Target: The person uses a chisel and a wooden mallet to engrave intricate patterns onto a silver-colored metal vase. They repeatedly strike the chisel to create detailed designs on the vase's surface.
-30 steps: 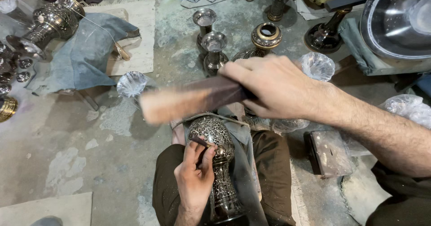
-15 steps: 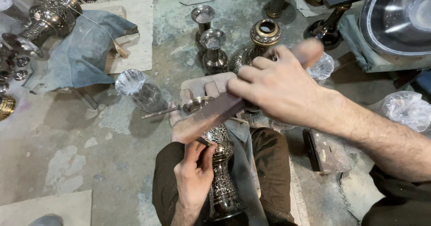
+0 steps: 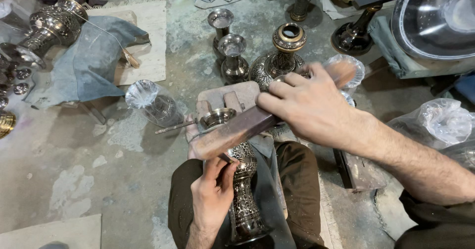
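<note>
While gripped shut in right hand [image 3: 309,108], wooden bat [image 3: 232,132] lies across vase [image 3: 242,189] rim; left hand [image 3: 213,197] pinches chisel [image 3: 225,159] against vase neck.

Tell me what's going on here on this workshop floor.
A seated person steadies an engraved, dark metal vase between the knees with the left hand. The right hand holds a long brown wooden block across the vase's mouth. More engraved metal vases stand on the dusty concrete floor ahead.
</note>
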Action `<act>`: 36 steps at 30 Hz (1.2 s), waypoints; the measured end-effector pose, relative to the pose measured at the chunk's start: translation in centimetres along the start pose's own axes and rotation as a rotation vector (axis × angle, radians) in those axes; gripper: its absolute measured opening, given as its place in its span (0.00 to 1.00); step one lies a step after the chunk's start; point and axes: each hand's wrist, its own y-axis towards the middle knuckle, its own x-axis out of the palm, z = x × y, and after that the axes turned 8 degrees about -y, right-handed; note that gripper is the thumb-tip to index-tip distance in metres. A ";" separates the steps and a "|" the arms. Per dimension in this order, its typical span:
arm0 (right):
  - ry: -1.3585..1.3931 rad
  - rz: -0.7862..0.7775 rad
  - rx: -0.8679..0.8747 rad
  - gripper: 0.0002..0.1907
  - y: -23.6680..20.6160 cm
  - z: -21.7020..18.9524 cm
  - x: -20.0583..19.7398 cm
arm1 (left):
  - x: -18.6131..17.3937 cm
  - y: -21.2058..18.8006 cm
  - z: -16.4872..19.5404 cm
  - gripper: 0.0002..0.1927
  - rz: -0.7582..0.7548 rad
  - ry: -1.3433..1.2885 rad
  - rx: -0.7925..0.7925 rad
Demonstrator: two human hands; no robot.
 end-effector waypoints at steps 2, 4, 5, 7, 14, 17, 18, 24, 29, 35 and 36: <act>0.289 0.114 -0.031 0.20 0.0 0.0 0.0 | -0.2 0.0 -0.1 0.12 -0.008 -0.026 -0.024; 0.400 0.079 0.017 0.21 0.0 0.2 -0.2 | -0.3 -0.1 -0.1 0.13 -0.010 -0.059 -0.016; 0.367 -0.007 0.074 0.18 0.0 0.2 -0.4 | -0.3 0.0 -0.1 0.13 -0.022 -0.044 -0.027; 0.274 -0.048 0.081 0.15 0.0 0.5 -0.8 | -0.3 0.1 -0.1 0.14 -0.044 -0.009 -0.048; 0.427 0.023 0.086 0.21 0.0 0.3 -0.2 | -0.5 0.5 0.2 0.15 -0.027 -0.031 0.046; 0.423 0.217 0.035 0.28 -0.5 0.7 0.3 | -0.6 0.6 0.5 0.14 -0.053 -0.009 0.019; 0.614 0.290 0.054 0.33 -0.6 0.9 0.4 | -0.6 0.7 0.5 0.16 -0.052 -0.019 0.007; 0.433 0.074 0.089 0.32 -1.4 0.4 1.0 | -0.9 1.2 0.5 0.15 -0.089 -0.010 0.022; 0.375 0.072 0.116 0.29 -2.0 -0.1 1.2 | -1.4 1.4 0.1 0.13 -0.126 0.029 0.078; 0.424 0.073 0.157 0.30 -2.6 -0.8 0.7 | -1.6 1.8 -0.4 0.12 -0.209 0.002 0.061; 0.584 0.088 0.175 0.31 -2.6 -0.9 0.6 | -1.8 1.9 -0.3 0.12 -0.213 -0.003 0.055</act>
